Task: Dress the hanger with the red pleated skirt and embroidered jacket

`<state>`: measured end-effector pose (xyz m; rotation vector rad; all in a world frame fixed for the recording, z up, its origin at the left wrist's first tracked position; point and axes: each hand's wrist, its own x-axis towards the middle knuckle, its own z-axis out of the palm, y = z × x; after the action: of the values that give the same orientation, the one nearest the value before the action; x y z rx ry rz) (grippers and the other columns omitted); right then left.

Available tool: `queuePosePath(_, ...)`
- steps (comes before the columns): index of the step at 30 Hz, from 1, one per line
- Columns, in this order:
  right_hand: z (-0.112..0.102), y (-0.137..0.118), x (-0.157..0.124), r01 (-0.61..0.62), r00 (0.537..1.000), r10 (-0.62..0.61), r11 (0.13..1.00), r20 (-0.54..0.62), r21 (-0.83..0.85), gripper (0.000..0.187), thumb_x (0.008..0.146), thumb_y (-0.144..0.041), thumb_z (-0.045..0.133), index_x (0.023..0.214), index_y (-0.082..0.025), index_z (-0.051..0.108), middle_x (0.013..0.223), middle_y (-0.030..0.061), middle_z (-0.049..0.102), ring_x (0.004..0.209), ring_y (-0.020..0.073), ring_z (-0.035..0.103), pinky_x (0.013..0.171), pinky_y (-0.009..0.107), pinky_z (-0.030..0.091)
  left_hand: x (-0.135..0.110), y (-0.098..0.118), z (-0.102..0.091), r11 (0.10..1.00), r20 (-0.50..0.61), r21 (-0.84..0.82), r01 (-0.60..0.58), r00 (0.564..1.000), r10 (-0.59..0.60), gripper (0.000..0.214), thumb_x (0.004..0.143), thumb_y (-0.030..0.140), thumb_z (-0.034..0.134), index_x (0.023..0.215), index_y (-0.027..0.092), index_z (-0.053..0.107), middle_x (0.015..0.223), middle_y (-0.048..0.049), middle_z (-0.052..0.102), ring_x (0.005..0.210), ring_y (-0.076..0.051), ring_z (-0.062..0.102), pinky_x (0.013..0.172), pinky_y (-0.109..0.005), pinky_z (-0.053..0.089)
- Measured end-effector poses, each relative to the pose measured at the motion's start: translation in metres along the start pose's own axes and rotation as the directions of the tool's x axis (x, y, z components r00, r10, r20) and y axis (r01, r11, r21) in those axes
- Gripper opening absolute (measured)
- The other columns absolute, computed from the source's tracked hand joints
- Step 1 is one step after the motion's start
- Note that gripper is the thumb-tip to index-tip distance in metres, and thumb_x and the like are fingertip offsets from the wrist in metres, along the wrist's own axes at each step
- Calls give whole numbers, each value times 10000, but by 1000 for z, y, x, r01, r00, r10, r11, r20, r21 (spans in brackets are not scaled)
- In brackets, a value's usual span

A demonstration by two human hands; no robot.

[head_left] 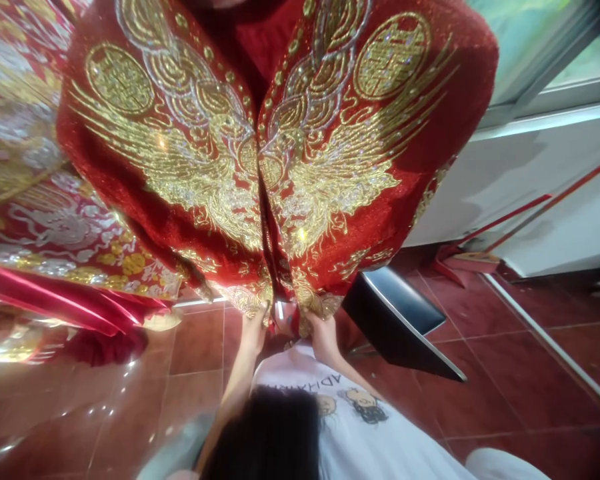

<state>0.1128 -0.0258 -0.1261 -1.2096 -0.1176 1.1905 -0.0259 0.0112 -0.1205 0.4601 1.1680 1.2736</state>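
A red jacket (380, 193) with gold and silver embroidery fills the upper middle of the head view, its two front edges meeting along the centre. My left hand (254, 328) is closed on the lower corner of the front panel on the left. On the other side of the opening, my right hand (324, 332) grips the matching corner of the right panel. Both hands are close together at the hem, the fingers partly hidden by the cloth. A gap in the front edges shows between them.
Other red embroidered garments (75, 227) hang at the left, above shiny pink-red fabric (70, 300). A black chair-like object (400, 320) stands right of my hands on the red tiled floor (490, 373). A long-handled red dustpan (450, 263) leans near the white wall (555, 193).
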Motion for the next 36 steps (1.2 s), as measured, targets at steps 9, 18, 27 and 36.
queuePosePath(9, 16, -14, -23, -79, 990, 76, 997, 119, 21, 453, 469, -206, 863, 859, -149, 641, 755, 34, 701, 722, 202, 662, 650, 315, 541, -18, -6, 19, 998, 7, -56, 4, 1000, -4, 430, 578, 202, 854, 962, 160, 665, 809, -39, 734, 848, -201, 711, 833, -309, 541)
queuePosePath(18, 19, -19, -28, -187, 956, 151, 974, 250, 127, 468, 506, -202, 851, 902, -187, 603, 768, 17, 694, 753, 205, 678, 635, 309, 568, -34, -4, 29, 992, 17, -39, 118, 993, -117, 346, 600, 233, 811, 914, 220, 665, 816, -32, 739, 997, -271, 697, 947, -379, 523)
queuePosePath(27, 21, -23, -27, -175, 956, 146, 980, 256, 91, 468, 491, -212, 836, 888, -198, 588, 806, 26, 694, 822, 216, 679, 639, 299, 551, -35, -3, 27, 998, 32, -33, 55, 998, -54, 521, 634, 203, 788, 1132, 243, 642, 891, -36, 742, 997, -263, 688, 983, -400, 493)
queuePosePath(36, 22, -23, -29, -130, 956, 116, 991, 268, 36, 398, 519, -239, 809, 828, -199, 563, 775, 39, 684, 874, 233, 669, 639, 307, 541, -29, -14, 22, 999, 22, -45, -10, 1000, 11, 498, 655, 188, 795, 1121, 277, 641, 1042, -21, 723, 1002, -229, 681, 966, -375, 515)
